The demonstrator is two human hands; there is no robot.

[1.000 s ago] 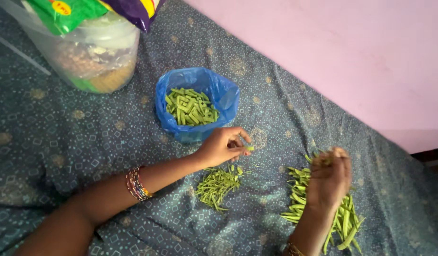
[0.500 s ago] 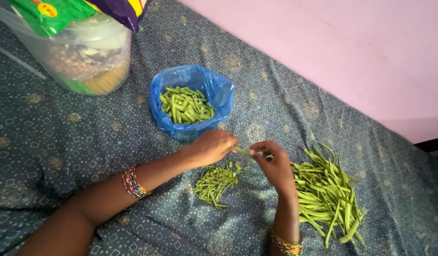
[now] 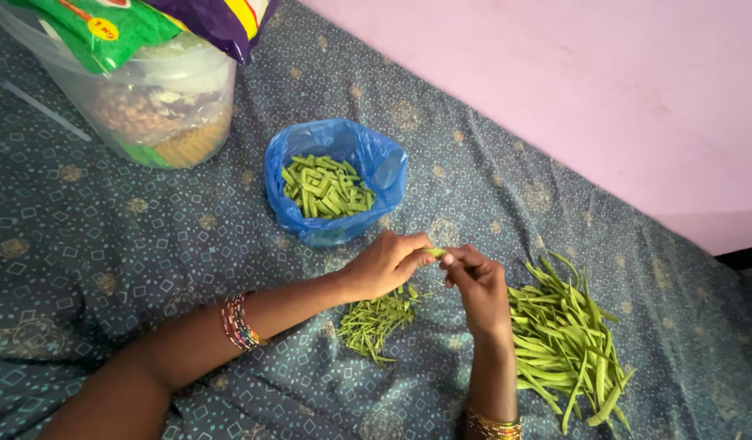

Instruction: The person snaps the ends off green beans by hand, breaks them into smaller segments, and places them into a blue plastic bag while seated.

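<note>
Two bare hands meet over a blue-grey patterned cloth that covers the surface. The left hand and the right hand each pinch one end of a single short green bean pod, which spans the small gap between the thumbs; the grip of each hand is clamped on that pod, fingertips pressed together around it. The pod sits above the cloth, at 5 o'clock from the bag and at 12 o'clock from the trimmings. One crumpled blue plastic bag, mouth open upward, stands just beyond the hands at 11 o'clock from the left hand; it holds a heap of short cut green bean pieces, too many to count. One loose pile of whole long green bean pods lies on the cloth at 4 o'clock from the right hand, the pods lying roughly side by side; several dozen at least, exact count not readable. One smaller scatter of thin green trimmed ends and strings lies at 6 o'clock, under and between the two wrists. One clear plastic tub stands at 10 o'clock, far from the hands, with two packets resting on top: one green, one purple with a yellow stripe. A stack of coloured bangles circles the left wrist, and a second stack circles the right wrist. A plain pink wall runs along the cloth's edge from 12 to 3 o'clock.
</note>
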